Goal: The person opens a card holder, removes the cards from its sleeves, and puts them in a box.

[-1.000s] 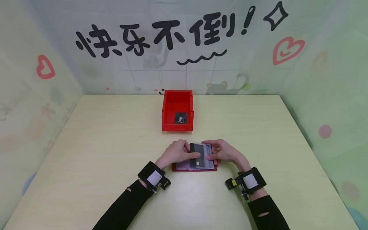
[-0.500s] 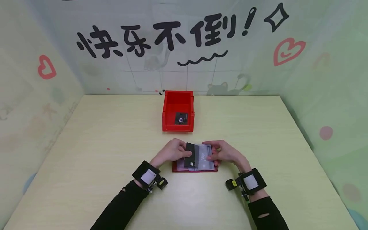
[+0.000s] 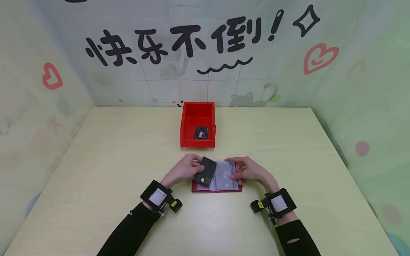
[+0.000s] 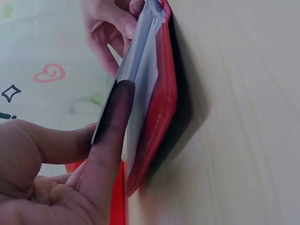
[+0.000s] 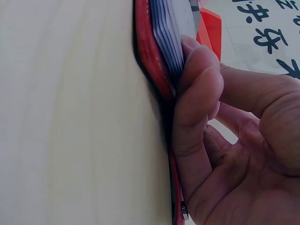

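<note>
A red card holder (image 3: 195, 186) lies spread on the table with clear plastic sleeves (image 3: 221, 182) on top. My left hand (image 3: 184, 168) pinches a black VIP card (image 3: 207, 173) between thumb and fingers, tilted over the left half of the holder. In the left wrist view, the forefinger (image 4: 110, 126) reaches behind the card, beside the sleeves and the red cover (image 4: 164, 89). My right hand (image 3: 251, 168) pinches the stacked sleeves at their right edge; in the right wrist view its fingers curl at the sleeve stack (image 5: 164, 37).
Behind the hands stands a red plastic bin (image 3: 197, 143) with a dark VIP card (image 3: 201, 133) lying inside near its front. The pale wooden table (image 3: 112, 153) meets a printed backdrop (image 3: 134, 85) at the back and sides.
My left hand has moved left, drawing the black card away from the clear sleeve, and the card has turned to a slant. The right hand stays in place on the sleeves.
</note>
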The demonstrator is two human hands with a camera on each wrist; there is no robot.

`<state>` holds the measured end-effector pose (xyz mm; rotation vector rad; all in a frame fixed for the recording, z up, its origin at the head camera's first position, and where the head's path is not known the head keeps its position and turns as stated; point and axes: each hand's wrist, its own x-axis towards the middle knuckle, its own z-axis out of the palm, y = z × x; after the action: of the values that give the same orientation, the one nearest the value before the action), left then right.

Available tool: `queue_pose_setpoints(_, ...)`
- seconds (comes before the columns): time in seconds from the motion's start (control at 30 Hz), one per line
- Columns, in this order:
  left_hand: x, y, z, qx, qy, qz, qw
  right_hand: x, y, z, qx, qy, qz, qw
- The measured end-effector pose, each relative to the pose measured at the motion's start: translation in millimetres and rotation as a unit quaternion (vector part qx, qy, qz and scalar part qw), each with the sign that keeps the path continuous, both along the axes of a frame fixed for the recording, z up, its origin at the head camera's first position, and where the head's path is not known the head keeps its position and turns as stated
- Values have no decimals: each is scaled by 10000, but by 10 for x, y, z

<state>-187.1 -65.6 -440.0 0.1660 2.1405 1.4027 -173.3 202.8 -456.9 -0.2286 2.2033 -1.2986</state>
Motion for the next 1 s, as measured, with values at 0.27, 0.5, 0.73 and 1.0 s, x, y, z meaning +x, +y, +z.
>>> queue_pose_setpoints(0.27, -66, -108, 43, 56, 435, 432, 9981, 16, 0, 35, -9, 17, -46, 10000)
queue_pose_setpoints(0.5, -131, -117, 84, 204, 579, 949, 9936, 17, 13, 25, -93, 64, 16, 9999)
queue_pose_setpoints(0.73, -228, -81, 116, 475, 739, 1411, 9861, 20, 16, 31, -112, 76, 32, 9999)
queue_pose_setpoints(1.0, -382, -11, 136, 462, 991, 1766, 9782, 34, 16, 63, -47, 113, 37, 9999)
